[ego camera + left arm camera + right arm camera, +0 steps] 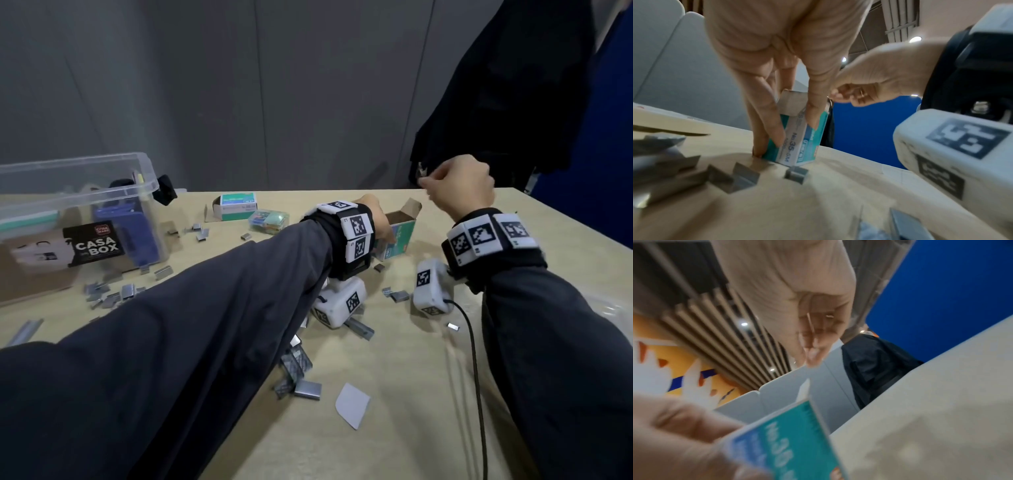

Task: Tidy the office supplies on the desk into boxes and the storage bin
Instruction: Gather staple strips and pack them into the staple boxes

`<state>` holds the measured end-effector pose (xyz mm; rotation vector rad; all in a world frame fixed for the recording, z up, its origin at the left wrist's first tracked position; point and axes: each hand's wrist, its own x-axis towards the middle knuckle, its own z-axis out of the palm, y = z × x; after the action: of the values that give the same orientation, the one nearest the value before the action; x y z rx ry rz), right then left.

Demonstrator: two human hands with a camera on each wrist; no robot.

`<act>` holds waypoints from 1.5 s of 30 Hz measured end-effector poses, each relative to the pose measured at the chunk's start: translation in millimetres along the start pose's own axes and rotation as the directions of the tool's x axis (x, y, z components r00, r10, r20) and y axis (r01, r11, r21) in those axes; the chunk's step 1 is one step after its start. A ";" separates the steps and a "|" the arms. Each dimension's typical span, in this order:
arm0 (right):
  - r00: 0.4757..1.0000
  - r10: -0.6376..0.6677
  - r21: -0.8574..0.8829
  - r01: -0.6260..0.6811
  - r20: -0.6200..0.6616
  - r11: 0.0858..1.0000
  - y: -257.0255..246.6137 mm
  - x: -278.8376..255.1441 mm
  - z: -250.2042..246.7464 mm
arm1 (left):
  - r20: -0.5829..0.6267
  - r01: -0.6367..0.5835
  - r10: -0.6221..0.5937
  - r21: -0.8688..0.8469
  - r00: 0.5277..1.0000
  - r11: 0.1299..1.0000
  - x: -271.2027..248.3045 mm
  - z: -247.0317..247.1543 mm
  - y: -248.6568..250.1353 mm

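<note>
A teal staple box (399,234) stands upright on the desk with its top flap open. My left hand (387,233) grips its sides; in the left wrist view the fingers (774,129) and thumb clamp the box (803,142). My right hand (428,185) hovers above and right of the box, fingers curled, pinching a small staple strip (420,170). That hand (846,95) also shows in the left wrist view, and the right wrist view has the curled hand (813,350) above the box (789,439). Loose staple strips (113,294) lie scattered over the desk.
A clear storage bin (144,164) with supplies stands at the left. A second green staple box (238,205) and a small clear box of coloured clips (269,221) lie behind. More staples (301,377), a paper scrap (352,404) and a black cable (476,359) lie near me.
</note>
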<state>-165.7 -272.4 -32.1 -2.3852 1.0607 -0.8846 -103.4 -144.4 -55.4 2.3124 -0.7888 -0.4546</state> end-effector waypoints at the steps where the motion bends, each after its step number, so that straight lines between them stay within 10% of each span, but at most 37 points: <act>1: 0.996 0.076 0.013 -0.077 0.050 0.997 6.4 3.7 0.9 | 0.001 -0.006 0.006 -0.004 1.000 1.000 -0.8 0.2 0.0; 5: 0.749 0.231 0.158 -0.408 0.621 0.899 13.5 -7.1 9.6 | 0.038 -0.005 0.007 -0.054 0.999 0.999 -6.0 -0.8 1.2; 7: 0.683 0.183 0.209 -0.450 0.707 0.868 11.7 -14.5 10.4 | 0.070 0.013 -0.005 -0.120 0.998 0.993 -9.2 -0.6 1.4; 14: 0.671 0.065 0.256 -0.369 0.739 0.893 7.2 -21.6 11.6 | 0.042 0.058 -0.048 -0.285 0.998 0.957 -14.4 4.8 0.3; 23: 0.579 0.125 0.293 -0.573 0.806 0.765 -2.4 -29.5 12.1 | 0.047 0.046 -0.029 -0.409 0.998 0.912 -19.7 -1.7 -4.8; 34: 0.581 -0.256 0.534 -0.377 0.773 0.757 -76.7 -53.9 -3.5 | 0.002 -0.067 0.075 -0.446 0.997 0.893 -51.9 -87.4 -43.2; 45: 0.244 -0.463 0.521 -0.314 0.852 0.794 -191.1 -151.1 54.6 | -0.066 0.052 -0.078 -0.337 0.995 0.940 -171.3 -179.0 -172.8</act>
<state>-106.9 -29.9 -23.3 -1.7579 0.0275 0.3747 -72.1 154.1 -21.4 2.0283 -0.5495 -0.4831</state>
